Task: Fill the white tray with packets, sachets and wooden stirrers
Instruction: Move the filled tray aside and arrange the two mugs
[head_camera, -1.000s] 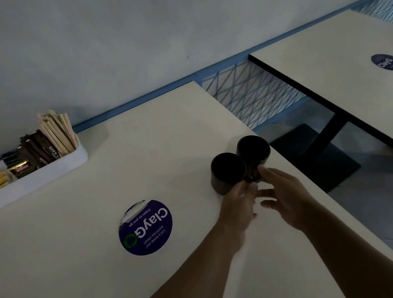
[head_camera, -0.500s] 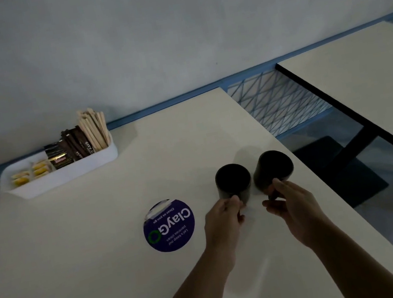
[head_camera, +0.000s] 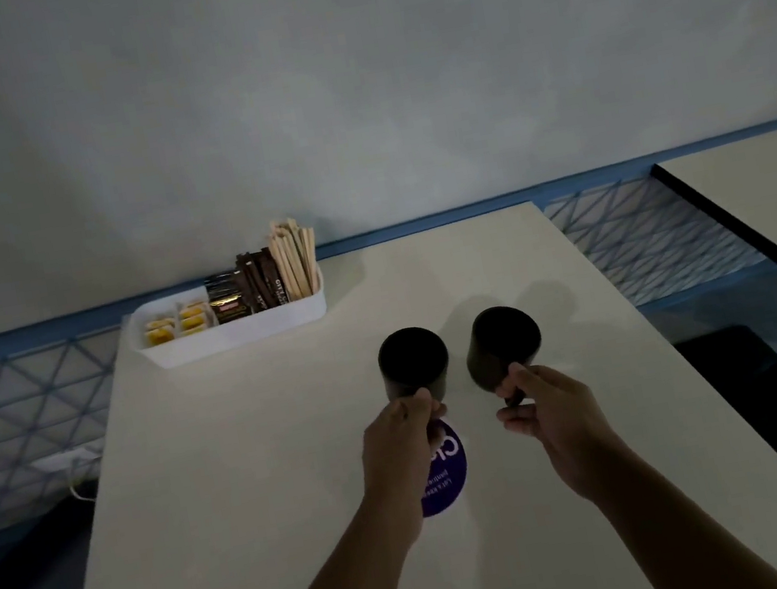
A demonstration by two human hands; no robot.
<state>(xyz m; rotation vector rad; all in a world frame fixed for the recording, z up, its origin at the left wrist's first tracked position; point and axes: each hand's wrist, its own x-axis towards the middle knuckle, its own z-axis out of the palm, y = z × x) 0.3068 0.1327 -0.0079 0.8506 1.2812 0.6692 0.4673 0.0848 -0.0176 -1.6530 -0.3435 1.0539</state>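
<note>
Black mugs [head_camera: 413, 362] before white tray [head_camera: 239, 333]

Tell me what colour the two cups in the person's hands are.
The left cup and right cup are plain black; the head view shows them.

One view: a wide-angle camera worn on the head, above the near end of the table [head_camera: 256, 496], facing forward and down. The left hand [head_camera: 403, 441] and right hand [head_camera: 548, 414] lie at arm's reach, mid-frame. The white tray [head_camera: 248, 330] stands farther off at the table's far edge, below the wall [head_camera: 343, 96] (upper half of frame).
</note>
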